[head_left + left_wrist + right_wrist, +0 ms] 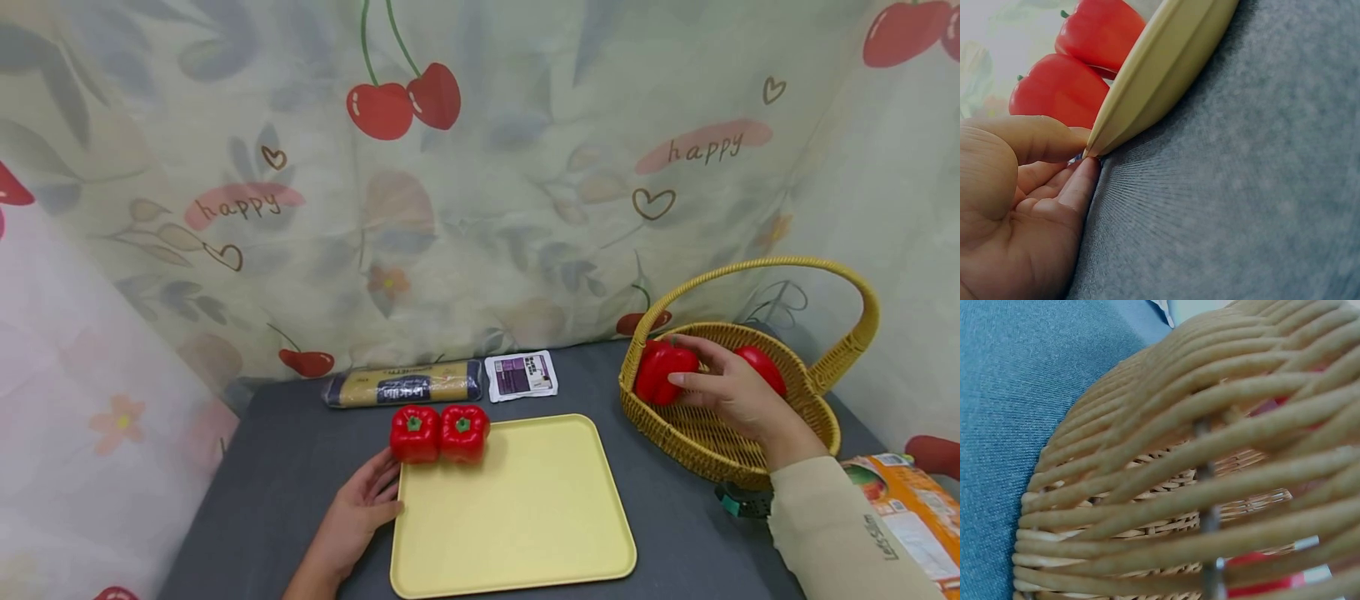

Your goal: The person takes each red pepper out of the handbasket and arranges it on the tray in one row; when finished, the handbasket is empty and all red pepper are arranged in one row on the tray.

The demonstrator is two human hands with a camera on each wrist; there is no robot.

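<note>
At the right, my right hand (731, 392) reaches into a wicker basket (675, 442) and grips a red bell pepper (660, 375) against its left side. Another red item (763, 367) lies behind that hand, partly hidden. My left hand (352, 512) is at the left edge of a pale yellow tray (517, 517); in the left wrist view its thumb and fingers pinch the tray's rim (1147, 81). Two red bell peppers, a left one (415, 437) and a right one (463, 437), sit side by side in the tray's far left corner. Basket weave (1147, 512) hides the right hand in the right wrist view.
Behind the tray lie a long yellow-and-blue package (405, 385) and a white-and-purple packet (521, 376). The basket's tall handle (757, 263) arches over its opening. An orange package (911, 508) and a dark object (744, 502) are near the right forearm. Patterned cloth hangs behind the grey table.
</note>
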